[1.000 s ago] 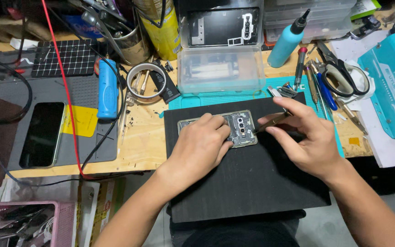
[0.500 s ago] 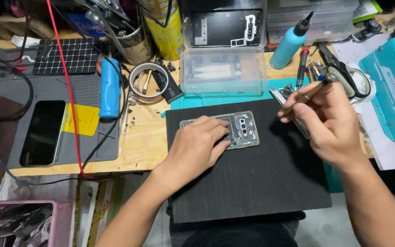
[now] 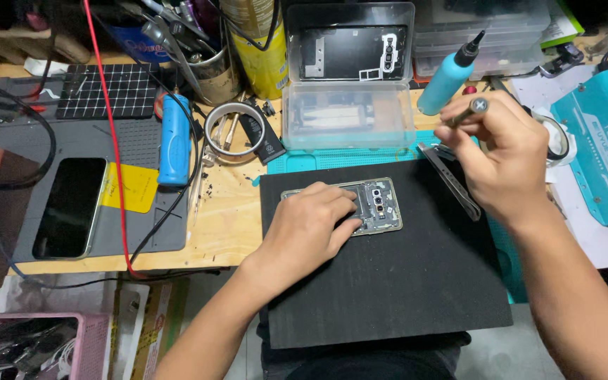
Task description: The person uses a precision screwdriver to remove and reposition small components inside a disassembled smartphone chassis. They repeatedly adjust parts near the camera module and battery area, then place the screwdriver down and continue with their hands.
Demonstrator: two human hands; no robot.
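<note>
One wooden workbench (image 3: 226, 232) carries one matte black square mat (image 3: 388, 281), one grey silicone mat (image 3: 142, 225) and one clear plastic box (image 3: 346, 105) with its lid propped open. One opened smartphone (image 3: 378, 207), back cover off and circuitry bare, lies flat near the black mat's far edge. The left hand (image 3: 311, 229) rests palm down on it, fingers spread. The right hand (image 3: 504, 151), lifted beside the phone, is curled around one slim metal screwdriver (image 3: 469, 110). One pair of steel tweezers (image 3: 452, 179) lies under it.
</note>
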